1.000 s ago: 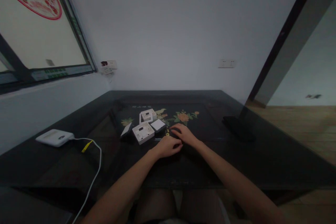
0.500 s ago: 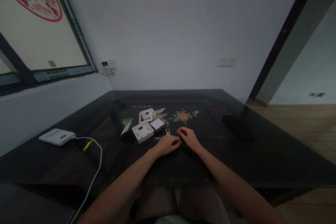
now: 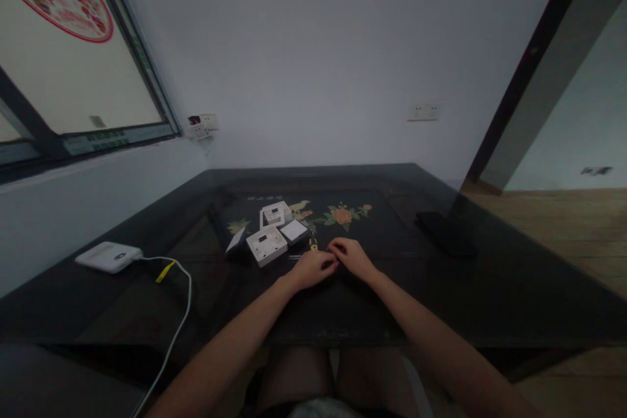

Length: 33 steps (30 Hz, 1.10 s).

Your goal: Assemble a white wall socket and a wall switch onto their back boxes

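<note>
My left hand rests low over the dark table, its fingers curled inward. Beside it, my right hand has thumb and fingers bent together in a pinch. The fingertips of both hands nearly meet, and whatever may lie between them is hidden or too small to name. Just past my left hand lies a small yellow item, too small to identify. Farther left are an open white square box, a white square plate with a dark underside, and another such plate tilted on edge.
Behind the open box sit more white square pieces, including a frame. At left, a white power bank has a white cable with a yellow tag. A flat black object lies at right. A wall stands behind the table.
The view has shifted slightly. My right fingertips have drawn a little closer to my left hand; the white pieces stay where they were.
</note>
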Tool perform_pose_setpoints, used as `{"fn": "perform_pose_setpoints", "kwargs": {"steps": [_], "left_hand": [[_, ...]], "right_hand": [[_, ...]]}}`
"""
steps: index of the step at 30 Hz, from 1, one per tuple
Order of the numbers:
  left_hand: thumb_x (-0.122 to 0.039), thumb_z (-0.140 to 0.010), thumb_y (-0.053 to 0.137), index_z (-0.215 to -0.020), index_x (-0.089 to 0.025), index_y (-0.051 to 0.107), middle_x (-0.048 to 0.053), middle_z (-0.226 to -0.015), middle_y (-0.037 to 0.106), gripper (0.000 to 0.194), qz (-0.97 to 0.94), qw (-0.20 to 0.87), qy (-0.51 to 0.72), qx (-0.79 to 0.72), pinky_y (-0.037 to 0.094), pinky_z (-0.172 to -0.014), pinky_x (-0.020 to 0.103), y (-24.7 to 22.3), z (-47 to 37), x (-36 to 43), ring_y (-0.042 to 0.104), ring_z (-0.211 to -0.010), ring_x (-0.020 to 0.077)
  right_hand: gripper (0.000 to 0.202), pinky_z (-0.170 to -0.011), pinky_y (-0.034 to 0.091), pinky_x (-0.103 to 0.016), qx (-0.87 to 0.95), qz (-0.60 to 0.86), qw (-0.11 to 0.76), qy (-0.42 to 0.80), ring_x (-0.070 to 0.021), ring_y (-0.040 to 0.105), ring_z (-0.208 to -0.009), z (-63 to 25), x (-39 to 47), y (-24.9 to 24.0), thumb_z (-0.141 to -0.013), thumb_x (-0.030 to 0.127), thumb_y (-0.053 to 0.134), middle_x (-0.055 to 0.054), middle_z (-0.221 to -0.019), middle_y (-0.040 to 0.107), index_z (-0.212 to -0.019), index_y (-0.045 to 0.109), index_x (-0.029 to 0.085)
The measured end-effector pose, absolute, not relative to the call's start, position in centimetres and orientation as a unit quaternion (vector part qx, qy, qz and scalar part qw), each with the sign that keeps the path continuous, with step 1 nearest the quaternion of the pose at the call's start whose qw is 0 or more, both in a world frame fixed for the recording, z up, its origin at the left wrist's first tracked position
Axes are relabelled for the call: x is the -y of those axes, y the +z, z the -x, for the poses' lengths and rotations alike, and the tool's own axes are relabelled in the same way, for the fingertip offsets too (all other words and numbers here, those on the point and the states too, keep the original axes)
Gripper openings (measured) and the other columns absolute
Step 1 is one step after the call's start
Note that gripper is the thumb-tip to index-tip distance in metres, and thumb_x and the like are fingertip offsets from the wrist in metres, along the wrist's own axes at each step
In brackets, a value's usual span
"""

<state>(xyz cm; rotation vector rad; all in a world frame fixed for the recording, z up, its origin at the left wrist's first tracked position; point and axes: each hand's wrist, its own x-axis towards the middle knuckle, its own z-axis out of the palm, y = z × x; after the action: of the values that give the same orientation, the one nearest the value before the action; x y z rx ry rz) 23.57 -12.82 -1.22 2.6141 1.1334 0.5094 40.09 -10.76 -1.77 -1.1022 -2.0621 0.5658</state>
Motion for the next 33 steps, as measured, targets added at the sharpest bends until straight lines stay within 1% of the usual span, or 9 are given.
{"fn": "perform_pose_setpoints", "kwargs": {"steps": [10, 21, 33], "left_hand": [[-0.026, -0.089, 0.047, -0.078, -0.017, 0.063, 0.002, -0.070, 0.065, 0.021, -0.897, 0.127, 0.176, -0.385, 0.033, -0.056, 0.021, -1.30, -23.52, 12.78, 0.056, -0.061, 0.0121], [-0.028, -0.089, 0.048, -0.078, -0.017, 0.063, 0.001, -0.070, 0.065, 0.022, -0.897, 0.113, 0.171, -0.390, 0.032, -0.055, 0.022, -1.49, -23.47, 12.64, 0.056, -0.062, 0.0123], [-0.027, -0.090, 0.047, -0.081, -0.018, 0.064, 0.002, -0.075, 0.068, 0.022, -0.900, 0.107, 0.165, -0.389, 0.036, -0.060, 0.022, -0.94, -23.49, 12.93, 0.059, -0.067, 0.0133]], "right_hand": [[0.017, -0.069, 0.043, -0.025, 0.805, 0.429, 0.351, 0.210, -0.0162, 0.062, -0.075, -40.12, 10.75, -1.67, -0.085, 0.016, 0.052, -0.004, -0.079, 0.070, -0.079, 0.067, 0.017], [0.017, -0.070, 0.044, -0.026, 0.811, 0.430, 0.341, 0.203, -0.0163, 0.062, -0.076, -40.17, 10.72, -1.55, -0.085, 0.017, 0.052, -0.004, -0.080, 0.070, -0.079, 0.068, 0.017], [0.016, -0.070, 0.043, -0.026, 0.814, 0.428, 0.338, 0.200, -0.0161, 0.062, -0.076, -40.26, 10.57, -1.75, -0.085, 0.016, 0.053, -0.004, -0.079, 0.070, -0.080, 0.067, 0.018]]}}
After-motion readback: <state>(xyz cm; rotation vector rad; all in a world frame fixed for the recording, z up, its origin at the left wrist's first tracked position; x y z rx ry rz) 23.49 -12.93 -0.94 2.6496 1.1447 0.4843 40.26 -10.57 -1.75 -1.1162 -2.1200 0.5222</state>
